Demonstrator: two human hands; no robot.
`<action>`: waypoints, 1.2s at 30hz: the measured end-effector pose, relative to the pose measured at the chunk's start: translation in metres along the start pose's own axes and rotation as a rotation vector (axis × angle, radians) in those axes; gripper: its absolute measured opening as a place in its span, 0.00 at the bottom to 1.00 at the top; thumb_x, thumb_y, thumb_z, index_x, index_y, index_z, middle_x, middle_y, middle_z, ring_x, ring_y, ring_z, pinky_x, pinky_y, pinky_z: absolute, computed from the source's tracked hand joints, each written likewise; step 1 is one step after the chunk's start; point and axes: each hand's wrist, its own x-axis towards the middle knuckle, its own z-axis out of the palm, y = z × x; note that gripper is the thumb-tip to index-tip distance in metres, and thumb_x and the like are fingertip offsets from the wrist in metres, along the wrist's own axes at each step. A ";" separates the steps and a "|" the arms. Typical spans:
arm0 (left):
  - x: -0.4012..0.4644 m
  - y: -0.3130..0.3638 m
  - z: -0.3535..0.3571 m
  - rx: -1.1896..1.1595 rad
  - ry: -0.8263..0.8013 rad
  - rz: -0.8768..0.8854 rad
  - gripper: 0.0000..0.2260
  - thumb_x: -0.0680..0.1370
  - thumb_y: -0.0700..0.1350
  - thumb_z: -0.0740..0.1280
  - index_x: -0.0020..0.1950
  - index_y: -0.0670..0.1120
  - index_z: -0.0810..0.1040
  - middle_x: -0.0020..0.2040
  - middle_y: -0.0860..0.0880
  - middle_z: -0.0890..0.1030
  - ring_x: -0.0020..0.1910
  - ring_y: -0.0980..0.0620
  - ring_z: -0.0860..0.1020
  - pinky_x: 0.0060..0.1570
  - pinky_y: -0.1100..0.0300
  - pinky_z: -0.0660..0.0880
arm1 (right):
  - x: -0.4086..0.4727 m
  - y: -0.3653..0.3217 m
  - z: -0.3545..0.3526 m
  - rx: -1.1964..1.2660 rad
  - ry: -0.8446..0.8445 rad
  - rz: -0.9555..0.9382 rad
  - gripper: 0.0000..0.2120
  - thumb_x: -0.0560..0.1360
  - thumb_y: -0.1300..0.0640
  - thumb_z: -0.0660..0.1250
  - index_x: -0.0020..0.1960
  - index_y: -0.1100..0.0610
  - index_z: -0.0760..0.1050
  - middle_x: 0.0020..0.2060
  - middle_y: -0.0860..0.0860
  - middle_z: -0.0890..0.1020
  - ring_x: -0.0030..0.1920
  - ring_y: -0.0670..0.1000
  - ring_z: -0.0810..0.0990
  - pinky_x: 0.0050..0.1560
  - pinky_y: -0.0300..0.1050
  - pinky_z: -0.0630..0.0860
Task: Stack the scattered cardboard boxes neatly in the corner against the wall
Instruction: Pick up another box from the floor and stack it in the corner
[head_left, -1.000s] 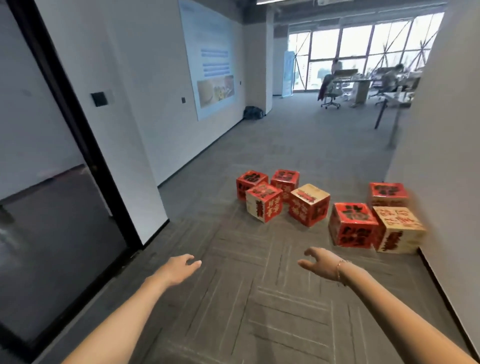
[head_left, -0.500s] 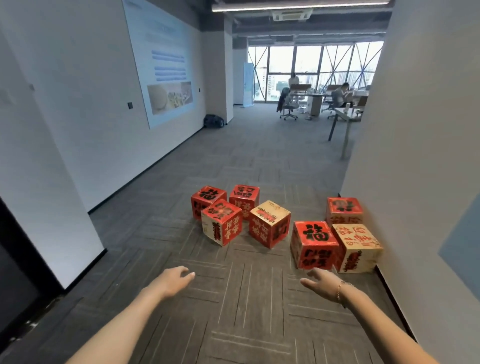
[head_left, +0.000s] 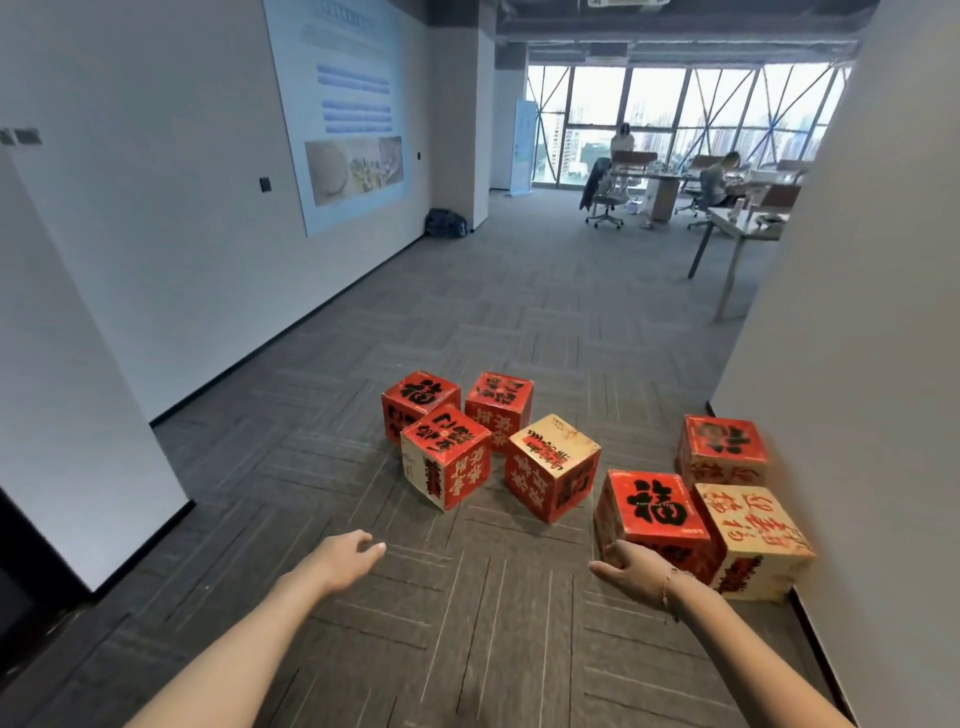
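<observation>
Several red and cream cardboard boxes with black characters lie on the grey carpet. One loose group sits mid-floor: a red box (head_left: 418, 400), another red box (head_left: 500, 405), a red-topped cream box (head_left: 445, 454) and a tilted cream-topped box (head_left: 551, 473). By the right wall (head_left: 862, 364) stand a red box (head_left: 655, 514), a cream box (head_left: 753, 538) and a red box behind them (head_left: 722, 449). My left hand (head_left: 349, 558) hovers empty over the carpet, fingers relaxed. My right hand (head_left: 631, 569), with a bracelet, reaches out just in front of the nearest red box, holding nothing.
A white wall with a large poster (head_left: 353, 109) runs along the left. A dark doorway (head_left: 21, 561) is at the near left. A dark bag (head_left: 445, 223) lies by a pillar. Far back, desks (head_left: 743, 228), chairs and two seated people sit before the windows.
I have moved forward and turned right. The boxes are nearer, the dark doorway has slid out to the left, and my right hand has come close to the nearest red box.
</observation>
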 end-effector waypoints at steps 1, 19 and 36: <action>0.017 0.001 -0.006 0.002 -0.001 -0.008 0.25 0.80 0.57 0.60 0.72 0.45 0.68 0.71 0.46 0.71 0.69 0.49 0.70 0.67 0.58 0.65 | 0.017 -0.005 -0.004 -0.002 -0.006 0.001 0.28 0.76 0.40 0.60 0.69 0.58 0.66 0.67 0.54 0.71 0.66 0.51 0.71 0.64 0.42 0.68; 0.329 0.066 -0.141 0.059 -0.051 0.010 0.19 0.80 0.58 0.58 0.62 0.47 0.77 0.63 0.48 0.77 0.61 0.50 0.75 0.57 0.60 0.70 | 0.319 -0.117 -0.126 0.075 -0.014 0.050 0.24 0.76 0.40 0.60 0.63 0.57 0.71 0.61 0.53 0.77 0.59 0.52 0.76 0.60 0.45 0.73; 0.564 0.135 -0.172 -0.188 0.044 -0.222 0.21 0.80 0.59 0.57 0.66 0.48 0.73 0.66 0.47 0.75 0.63 0.49 0.73 0.60 0.55 0.70 | 0.620 -0.169 -0.249 -0.093 -0.144 -0.136 0.23 0.79 0.45 0.58 0.68 0.57 0.66 0.66 0.54 0.72 0.64 0.53 0.73 0.56 0.41 0.71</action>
